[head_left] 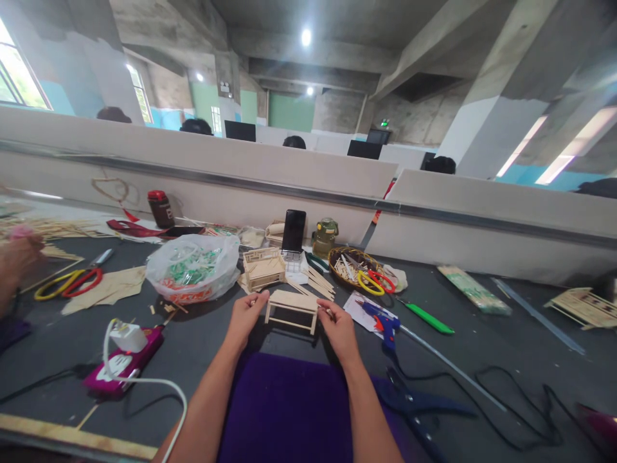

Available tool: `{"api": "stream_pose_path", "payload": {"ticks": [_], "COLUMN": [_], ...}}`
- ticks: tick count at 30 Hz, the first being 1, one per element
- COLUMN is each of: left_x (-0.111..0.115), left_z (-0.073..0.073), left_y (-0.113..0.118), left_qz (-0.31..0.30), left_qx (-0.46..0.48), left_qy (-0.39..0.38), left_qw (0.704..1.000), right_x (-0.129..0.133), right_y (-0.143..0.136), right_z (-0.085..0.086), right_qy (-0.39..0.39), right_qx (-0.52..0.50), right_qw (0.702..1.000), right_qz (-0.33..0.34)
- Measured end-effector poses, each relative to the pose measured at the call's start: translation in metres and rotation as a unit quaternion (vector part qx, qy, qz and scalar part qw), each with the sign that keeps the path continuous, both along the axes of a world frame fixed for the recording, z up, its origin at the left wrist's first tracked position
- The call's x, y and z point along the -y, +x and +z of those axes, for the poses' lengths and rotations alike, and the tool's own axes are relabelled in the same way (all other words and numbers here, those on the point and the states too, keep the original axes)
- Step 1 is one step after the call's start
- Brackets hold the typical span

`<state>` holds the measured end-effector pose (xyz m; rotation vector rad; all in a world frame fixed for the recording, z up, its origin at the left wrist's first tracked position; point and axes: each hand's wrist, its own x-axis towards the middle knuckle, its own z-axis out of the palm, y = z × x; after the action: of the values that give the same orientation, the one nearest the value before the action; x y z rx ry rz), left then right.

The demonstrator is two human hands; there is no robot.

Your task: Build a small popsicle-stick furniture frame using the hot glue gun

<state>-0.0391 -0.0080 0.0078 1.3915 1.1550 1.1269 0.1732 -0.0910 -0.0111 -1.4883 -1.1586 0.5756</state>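
A small wooden-stick model table (pixel 292 301) with a flat top, thin legs and a lower crossbar is held between my hands, just beyond a purple cloth (pixel 289 405). My left hand (pixel 248 313) pinches its left end with closed fingers. At the right end, my right hand (pixel 339 325) grips it between thumb and fingers. Behind it are loose wooden sticks (pixel 318 283) and a miniature stick-built bed-like piece (pixel 263 267). A blue glue gun (pixel 383 321) lies on paper to the right of my right hand.
A bag of green wrappers (pixel 193 267), scissors (pixel 72 283) and a purple power strip (pixel 125 363) lie left. Toward the right are a wicker basket (pixel 354 267), green-handled cutter (pixel 429 317), large shears (pixel 414 405) and looping cable. Another person's hand (pixel 22 257) works at far left.
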Motion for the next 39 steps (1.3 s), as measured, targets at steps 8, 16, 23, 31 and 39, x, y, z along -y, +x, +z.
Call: {"api": "stream_pose_path", "payload": {"ticks": [8,16,23,31,39], "left_x": [0.001,-0.009,-0.009,-0.001,-0.004], "left_z": [0.004,-0.016,-0.022,-0.016,-0.017], "left_y": [0.001,-0.007,-0.009,-0.003,-0.003], "left_qz": [-0.008,0.01,-0.034,-0.044,-0.021], "left_qx": [0.045,-0.062,-0.302,-0.36,-0.29], "left_qy": [-0.054,-0.066,0.02,0.028,0.024], "left_qw": [0.998,0.996,0.952,0.932,0.957], "right_x": [0.003,-0.001,0.007,0.01,0.008], "right_y": [-0.001,0.002,0.001,-0.004,0.008], "right_z": [0.004,-0.011,0.0,0.001,-0.006], "right_qy": [-0.028,-0.132,-0.192,-0.208,-0.153], "right_qx": [0.033,0.085,0.253,0.234,0.159], "right_qw": [0.999,0.988,0.946,0.949,0.974], "right_qz": [0.001,0.003,-0.064,-0.039,-0.042]}}
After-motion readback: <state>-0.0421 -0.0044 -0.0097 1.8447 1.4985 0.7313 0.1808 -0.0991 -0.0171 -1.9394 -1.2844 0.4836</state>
